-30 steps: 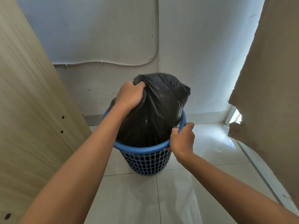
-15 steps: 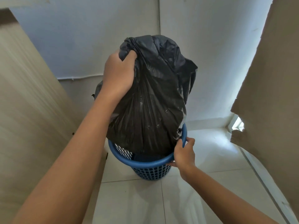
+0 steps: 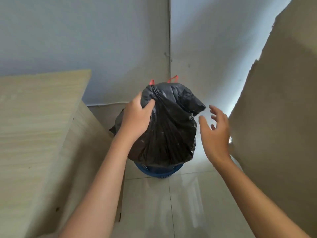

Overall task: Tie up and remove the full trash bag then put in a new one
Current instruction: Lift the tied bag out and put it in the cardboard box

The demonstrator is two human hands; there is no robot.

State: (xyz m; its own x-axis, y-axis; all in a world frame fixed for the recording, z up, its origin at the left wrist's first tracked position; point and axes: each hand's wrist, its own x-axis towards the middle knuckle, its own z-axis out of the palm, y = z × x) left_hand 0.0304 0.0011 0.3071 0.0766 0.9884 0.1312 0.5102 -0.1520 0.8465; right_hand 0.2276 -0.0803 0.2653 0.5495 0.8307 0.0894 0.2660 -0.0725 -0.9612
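Note:
A full black trash bag (image 3: 169, 131) hangs in the air over the blue plastic basket (image 3: 158, 171), hiding most of it. My left hand (image 3: 135, 117) grips the gathered neck of the bag near its top left. Red drawstring loops (image 3: 172, 79) poke up behind the neck. To the right of the bag, my right hand (image 3: 216, 131) hovers with spread fingers, holding nothing and not touching the bag.
A light wooden cabinet (image 3: 42, 134) stands close on the left. A brown cardboard sheet (image 3: 277, 109) leans on the right. The basket stands on a glossy white tile floor (image 3: 171, 203) in the corner of grey walls.
My left hand has lifted the bag higher, nearly out of the basket. The right hand has let go of the basket rim and risen beside the bag. The view sits higher above the cabinet.

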